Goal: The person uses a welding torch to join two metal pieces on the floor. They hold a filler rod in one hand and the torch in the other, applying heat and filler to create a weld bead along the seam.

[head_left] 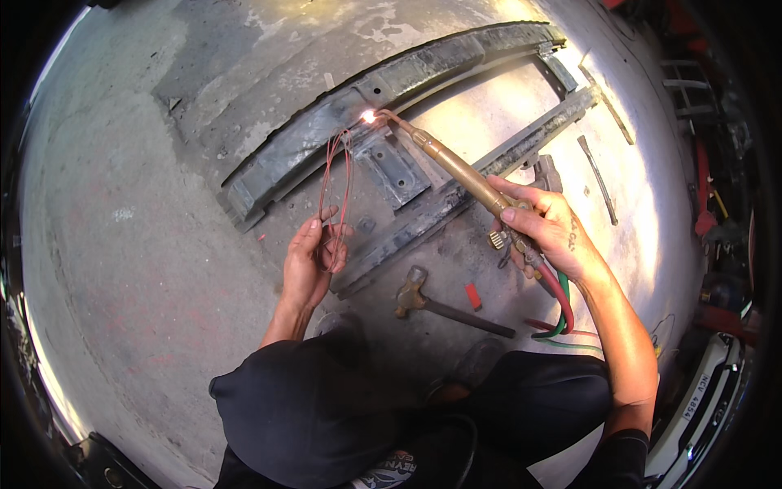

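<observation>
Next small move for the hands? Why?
Probably ease the wire slightly toward the glow with the left hand, holding the torch steady in the right hand: the torch tip is at the glow on the curved beam, and the wire's upper end runs close to it.

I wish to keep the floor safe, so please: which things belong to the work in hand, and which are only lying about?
In use:
- torch, in the right hand
- hoses, joined to it
- wire, in the left hand
- frame, at the flame

Lying about, it seems:
- hammer
- red piece
- rod
</observation>
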Demonstrator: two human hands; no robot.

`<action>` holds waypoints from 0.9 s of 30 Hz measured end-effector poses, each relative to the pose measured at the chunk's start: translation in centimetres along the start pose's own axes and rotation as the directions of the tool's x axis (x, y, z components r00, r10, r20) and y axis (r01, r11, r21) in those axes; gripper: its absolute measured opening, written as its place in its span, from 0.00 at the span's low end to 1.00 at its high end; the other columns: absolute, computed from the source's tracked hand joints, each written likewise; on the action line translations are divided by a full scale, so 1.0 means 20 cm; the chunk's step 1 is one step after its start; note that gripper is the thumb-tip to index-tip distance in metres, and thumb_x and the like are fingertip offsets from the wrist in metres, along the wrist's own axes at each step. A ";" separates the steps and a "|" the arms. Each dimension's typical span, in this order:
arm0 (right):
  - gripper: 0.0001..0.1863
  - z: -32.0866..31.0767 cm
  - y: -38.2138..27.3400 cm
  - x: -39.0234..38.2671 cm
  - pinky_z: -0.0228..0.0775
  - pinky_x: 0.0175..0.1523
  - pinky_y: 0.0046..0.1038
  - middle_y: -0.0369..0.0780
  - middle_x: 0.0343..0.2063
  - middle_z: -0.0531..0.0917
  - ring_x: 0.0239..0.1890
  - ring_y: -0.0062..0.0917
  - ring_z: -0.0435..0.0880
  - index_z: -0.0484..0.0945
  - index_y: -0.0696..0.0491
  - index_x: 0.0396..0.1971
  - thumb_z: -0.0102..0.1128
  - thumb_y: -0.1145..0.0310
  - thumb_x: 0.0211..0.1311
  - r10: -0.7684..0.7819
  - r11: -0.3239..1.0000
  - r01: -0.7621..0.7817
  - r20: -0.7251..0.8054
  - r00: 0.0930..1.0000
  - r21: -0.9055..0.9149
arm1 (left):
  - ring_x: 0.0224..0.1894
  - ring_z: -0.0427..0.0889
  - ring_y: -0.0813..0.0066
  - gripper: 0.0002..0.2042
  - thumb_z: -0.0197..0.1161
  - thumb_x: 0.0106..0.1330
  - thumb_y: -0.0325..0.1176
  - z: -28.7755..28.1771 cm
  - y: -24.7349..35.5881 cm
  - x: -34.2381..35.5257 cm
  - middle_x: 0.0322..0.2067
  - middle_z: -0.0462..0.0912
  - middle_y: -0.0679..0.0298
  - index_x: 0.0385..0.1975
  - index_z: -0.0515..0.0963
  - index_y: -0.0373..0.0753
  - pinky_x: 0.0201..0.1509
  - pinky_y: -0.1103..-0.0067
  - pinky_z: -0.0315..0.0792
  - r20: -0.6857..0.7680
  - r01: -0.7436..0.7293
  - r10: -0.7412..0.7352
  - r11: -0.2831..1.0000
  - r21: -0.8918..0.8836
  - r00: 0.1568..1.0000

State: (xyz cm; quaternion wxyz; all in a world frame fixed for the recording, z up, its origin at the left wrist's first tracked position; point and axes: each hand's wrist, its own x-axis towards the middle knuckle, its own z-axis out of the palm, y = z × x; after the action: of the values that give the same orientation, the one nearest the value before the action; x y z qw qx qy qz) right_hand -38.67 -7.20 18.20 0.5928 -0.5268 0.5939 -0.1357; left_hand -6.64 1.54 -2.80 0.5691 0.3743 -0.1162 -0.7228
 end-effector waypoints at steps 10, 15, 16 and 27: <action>0.29 0.00 -0.01 0.00 0.74 0.24 0.24 0.40 0.33 0.86 0.20 0.21 0.82 0.70 0.56 0.73 0.57 0.71 0.73 0.003 1.000 -0.003 0.016 1.000 0.012 | 0.29 0.79 0.72 0.22 0.45 0.85 0.40 0.00 0.00 -0.01 0.44 0.83 0.48 0.69 0.67 0.32 0.25 0.79 0.72 -0.019 0.001 -0.001 1.000 0.002 1.000; 0.29 0.01 -0.02 -0.01 0.74 0.25 0.24 0.40 0.34 0.86 0.20 0.20 0.82 0.70 0.56 0.73 0.57 0.71 0.74 0.012 1.000 -0.012 0.006 1.000 -0.008 | 0.29 0.80 0.72 0.22 0.45 0.85 0.41 0.00 0.00 -0.01 0.44 0.83 0.49 0.69 0.67 0.32 0.25 0.79 0.72 -0.016 -0.002 0.002 1.000 0.002 1.000; 0.29 0.01 -0.02 0.00 0.74 0.25 0.24 0.40 0.34 0.86 0.20 0.20 0.82 0.70 0.56 0.73 0.57 0.71 0.74 0.010 1.000 -0.010 0.007 1.000 -0.010 | 0.29 0.80 0.72 0.22 0.46 0.85 0.41 0.00 0.00 -0.01 0.44 0.83 0.49 0.69 0.67 0.32 0.25 0.79 0.72 -0.021 -0.002 0.002 1.000 0.003 1.000; 0.29 0.00 -0.01 0.00 0.74 0.25 0.24 0.40 0.34 0.86 0.20 0.20 0.82 0.70 0.56 0.73 0.57 0.71 0.74 -0.002 1.000 0.002 0.020 1.000 0.006 | 0.29 0.80 0.72 0.22 0.46 0.85 0.41 -0.01 0.00 -0.01 0.44 0.83 0.50 0.69 0.67 0.32 0.26 0.79 0.72 -0.015 -0.001 0.001 1.000 0.003 1.000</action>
State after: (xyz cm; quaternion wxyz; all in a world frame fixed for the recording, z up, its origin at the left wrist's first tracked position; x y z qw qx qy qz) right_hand -38.48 -7.30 18.36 0.6002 -0.5268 0.5870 -0.1328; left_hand -6.53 1.85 -2.84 0.5699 0.3806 -0.1130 -0.7194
